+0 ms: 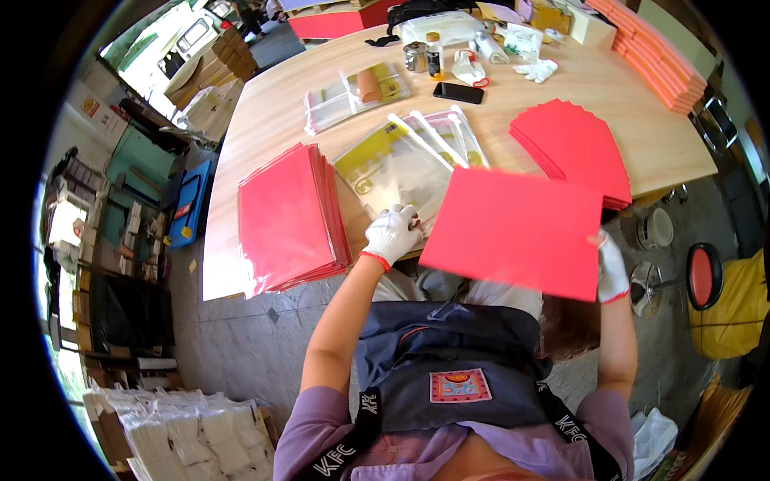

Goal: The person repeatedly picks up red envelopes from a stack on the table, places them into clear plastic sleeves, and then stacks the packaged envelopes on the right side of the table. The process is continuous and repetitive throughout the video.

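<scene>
My right hand (612,271), in a white glove with a red cuff, grips a flat red sheet (517,232) by its right edge. The sheet is held tilted over the table's near edge and hides part of what lies behind it. In a matching glove, my left hand (393,231) has its fingers curled on the near edge of a clear plastic bag (401,172) with a yellow-green printed band. More such bags (453,136) lie fanned beneath it. To the left is a pile of red sheets in clear bags (289,216); to the right, a fanned stack of bare red sheets (573,148).
More plastic bags (353,96) with a brown piece on top lie farther back on the wooden table (265,128). A phone (459,94), a bottle (435,56), a jar (415,57) and loose gloves (536,70) sit behind. Orange foam strips (654,52) line the far right. A round stool (705,276) stands right.
</scene>
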The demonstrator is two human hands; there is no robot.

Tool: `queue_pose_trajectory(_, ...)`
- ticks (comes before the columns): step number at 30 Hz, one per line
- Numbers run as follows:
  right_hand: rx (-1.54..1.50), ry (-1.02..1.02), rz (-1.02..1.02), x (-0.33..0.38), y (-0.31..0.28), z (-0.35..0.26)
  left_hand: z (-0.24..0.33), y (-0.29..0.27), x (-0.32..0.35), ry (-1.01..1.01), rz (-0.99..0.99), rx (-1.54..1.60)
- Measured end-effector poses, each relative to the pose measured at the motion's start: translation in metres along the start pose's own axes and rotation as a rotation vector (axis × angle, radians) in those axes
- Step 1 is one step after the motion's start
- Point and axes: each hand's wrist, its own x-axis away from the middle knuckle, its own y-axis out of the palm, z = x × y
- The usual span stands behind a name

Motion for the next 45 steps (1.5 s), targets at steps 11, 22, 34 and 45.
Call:
queue_pose_trajectory(11, -0.297, 0.261, -0.152, 0.011, 0.038, 0.061, -0.036, 0.032, 0.001, -0.084, 0.326, 0.085)
queue_pose_trajectory(22, -0.686, 0.191, -0.307, 0.003, 0.026, 0.101, -0.038, -0.002, 0.011, 0.077, 0.411, 0.678)
queue_pose_trajectory(34, -0.334, -0.003, -0.04, 0.04, 0.101, 0.097, 0.013, 0.058, 0.029, -0.056, 0.749, 1.415)
queue_pose_trajectory(45, -0.132, 0.1, 0.064, 0.058, 0.117, 0.085, 0.049, 0.119, 0.016, -0.461, 0.205, 2.149)
